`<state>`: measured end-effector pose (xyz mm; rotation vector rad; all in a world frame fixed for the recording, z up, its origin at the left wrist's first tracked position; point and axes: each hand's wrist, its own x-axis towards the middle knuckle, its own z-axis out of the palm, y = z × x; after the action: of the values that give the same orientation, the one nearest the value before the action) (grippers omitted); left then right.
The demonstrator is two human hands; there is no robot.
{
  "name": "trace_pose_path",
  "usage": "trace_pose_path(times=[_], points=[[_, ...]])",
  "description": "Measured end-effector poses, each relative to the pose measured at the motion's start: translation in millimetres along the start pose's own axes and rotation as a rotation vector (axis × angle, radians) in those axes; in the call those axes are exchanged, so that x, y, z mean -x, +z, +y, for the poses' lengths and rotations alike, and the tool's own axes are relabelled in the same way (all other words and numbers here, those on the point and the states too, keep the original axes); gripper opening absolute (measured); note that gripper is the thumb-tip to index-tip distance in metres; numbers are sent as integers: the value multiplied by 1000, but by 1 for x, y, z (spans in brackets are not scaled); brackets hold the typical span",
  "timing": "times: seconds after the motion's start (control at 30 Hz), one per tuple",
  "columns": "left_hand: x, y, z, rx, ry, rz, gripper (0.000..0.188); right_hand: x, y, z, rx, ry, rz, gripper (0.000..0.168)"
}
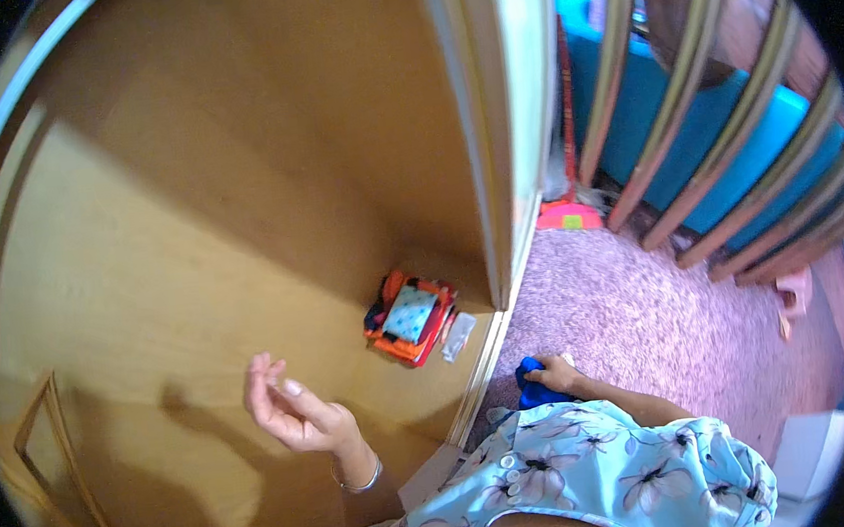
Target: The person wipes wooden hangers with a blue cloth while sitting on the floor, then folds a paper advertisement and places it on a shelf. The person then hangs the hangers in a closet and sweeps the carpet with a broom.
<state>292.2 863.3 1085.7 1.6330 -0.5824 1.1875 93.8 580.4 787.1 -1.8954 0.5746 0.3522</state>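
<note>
My left hand (pixel 300 417) is raised in front of the wooden interior of a cabinet (pixel 205 282), palm up with fingers loosely curled and nothing in it; a metal bangle circles the wrist. Low at my right side, my right hand (pixel 558 373) grips a bunched blue cloth (pixel 535 389) above the carpet. Inside the cabinet's corner lies a stack of folded clothes (pixel 402 340), orange and red, topped by a light blue dotted folded cloth (pixel 411 314). Beside the stack is a small clear plastic packet (pixel 458 337).
The cabinet's sliding-door track (pixel 477 379) borders a pinkish carpet (pixel 621 306). A pink dustpan or broom head (pixel 570 216) stands by the cabinet's outer side. Curved wooden slats (pixel 692 164) rise at the right before a blue panel (pixel 697 134). A white box-like object (pixel 811 455) is at lower right.
</note>
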Motion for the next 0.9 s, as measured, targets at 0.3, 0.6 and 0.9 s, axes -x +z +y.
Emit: trace_pose_path(times=[0.3,0.6,0.9], points=[[89,76,67,156,-71,-653,24,43,-104,40,64,-53,96,46],[199,208,207,287,-552,-717,22,131,-293,147,-20,6,176,46],[265,350,321,417,-475,-933,23,173,-397,229,-247,-12,358,40]])
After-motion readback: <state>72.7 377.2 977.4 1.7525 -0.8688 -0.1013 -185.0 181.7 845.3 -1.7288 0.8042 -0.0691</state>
